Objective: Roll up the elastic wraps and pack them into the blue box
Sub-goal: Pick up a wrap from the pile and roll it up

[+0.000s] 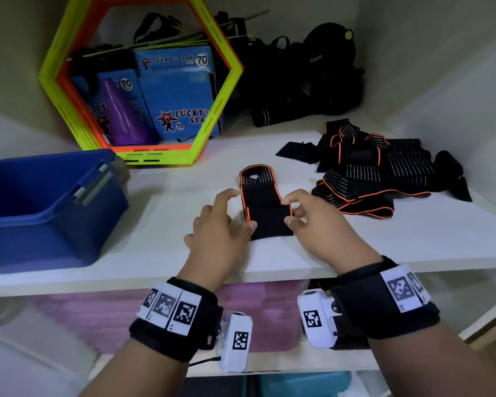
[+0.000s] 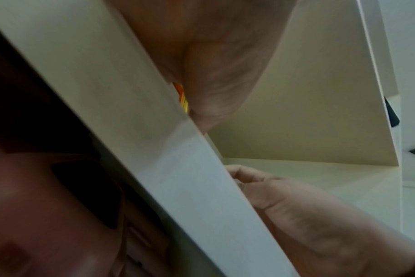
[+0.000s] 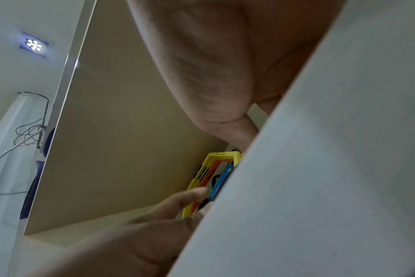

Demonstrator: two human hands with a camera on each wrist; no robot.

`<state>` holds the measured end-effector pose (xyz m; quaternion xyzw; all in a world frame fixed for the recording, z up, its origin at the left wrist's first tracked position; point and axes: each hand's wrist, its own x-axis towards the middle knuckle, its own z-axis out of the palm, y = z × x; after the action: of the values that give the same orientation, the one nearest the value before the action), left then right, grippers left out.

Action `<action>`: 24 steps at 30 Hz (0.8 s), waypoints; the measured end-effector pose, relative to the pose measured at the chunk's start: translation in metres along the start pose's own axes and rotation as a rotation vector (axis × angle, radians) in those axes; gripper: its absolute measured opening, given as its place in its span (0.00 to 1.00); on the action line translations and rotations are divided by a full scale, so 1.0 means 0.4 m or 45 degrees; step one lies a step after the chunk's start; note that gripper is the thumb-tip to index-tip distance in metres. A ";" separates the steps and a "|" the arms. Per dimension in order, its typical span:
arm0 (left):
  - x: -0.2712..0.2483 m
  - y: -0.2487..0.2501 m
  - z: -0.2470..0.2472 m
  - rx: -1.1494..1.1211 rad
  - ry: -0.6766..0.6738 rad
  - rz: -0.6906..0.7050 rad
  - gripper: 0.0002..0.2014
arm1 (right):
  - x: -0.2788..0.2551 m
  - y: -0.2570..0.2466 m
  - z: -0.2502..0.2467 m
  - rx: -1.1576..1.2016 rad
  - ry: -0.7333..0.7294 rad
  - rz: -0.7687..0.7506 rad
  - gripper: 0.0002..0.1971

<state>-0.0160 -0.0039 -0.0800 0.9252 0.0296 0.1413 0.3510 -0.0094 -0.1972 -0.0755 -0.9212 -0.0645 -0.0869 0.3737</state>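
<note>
- A white laminate shelf [image 1: 161, 224] holds everything for this job, seen from the head camera looking down and forward.
- A deep blue plastic storage box [image 1: 40, 224] sits open at the left end of the shelf, well apart from the hands; no wrap can be seen inside it.
- A loose heap of black, orange-edged elastic wraps [image 1: 384, 170] lies at the right of the shelf, not yet rolled.
- 1 black elastic wrap with orange piping [image 1: 262, 202] lies flat between the 2 hands, stretching away from the person, its far end rounded.
- The left hand [image 1: 221, 227] sits at the wrap's near left edge, thumb touching the fabric, the other fingers lifted and loosely spread, gripping nothing.
- The right hand [image 1: 318, 222] pinches the wrap's right edge between thumb and curled fingers.
- Both wrist views are mostly blocked by the shelf edge and add little.
- Judgement: rolling is about to start. To do it well, fold the near end over tightly, keep both orange edges aligned, and roll away with even pressure so the roll stays straight.
- Judgement: keep hold of the finished roll on the way to the box, or the elastic may spring open.
</note>
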 end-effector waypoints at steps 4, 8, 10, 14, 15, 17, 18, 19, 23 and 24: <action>-0.006 0.002 0.010 0.150 -0.011 0.105 0.17 | -0.004 0.007 0.012 -0.154 0.004 -0.089 0.16; -0.002 -0.010 0.007 0.326 -0.072 0.049 0.19 | 0.012 0.013 -0.013 -0.260 -0.204 -0.055 0.27; -0.004 -0.006 0.001 0.348 -0.146 0.046 0.25 | 0.025 0.012 -0.028 -0.332 -0.352 -0.069 0.37; 0.011 -0.008 -0.023 0.275 -0.290 0.017 0.23 | 0.055 0.007 -0.045 -0.277 -0.397 -0.110 0.25; 0.017 -0.014 -0.025 0.262 -0.320 0.019 0.23 | 0.062 0.009 -0.044 -0.256 -0.376 -0.123 0.21; 0.026 -0.023 -0.030 0.256 -0.354 0.013 0.23 | 0.072 0.019 -0.039 -0.221 -0.340 -0.147 0.14; 0.028 -0.025 -0.031 0.261 -0.362 0.010 0.23 | 0.073 0.022 -0.035 -0.205 -0.333 -0.138 0.12; 0.030 -0.027 -0.031 0.265 -0.365 0.011 0.22 | 0.073 0.023 -0.031 -0.187 -0.332 -0.133 0.12; 0.031 -0.023 -0.022 0.306 -0.344 0.011 0.17 | 0.076 0.028 -0.027 -0.190 -0.314 -0.093 0.09; 0.032 -0.020 -0.017 0.332 -0.321 0.003 0.15 | 0.075 0.027 -0.027 -0.202 -0.306 -0.071 0.08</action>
<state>-0.0054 0.0085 -0.0773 0.9733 0.0025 0.0195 0.2289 0.0208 -0.2108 -0.0688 -0.9495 -0.1273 0.0088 0.2867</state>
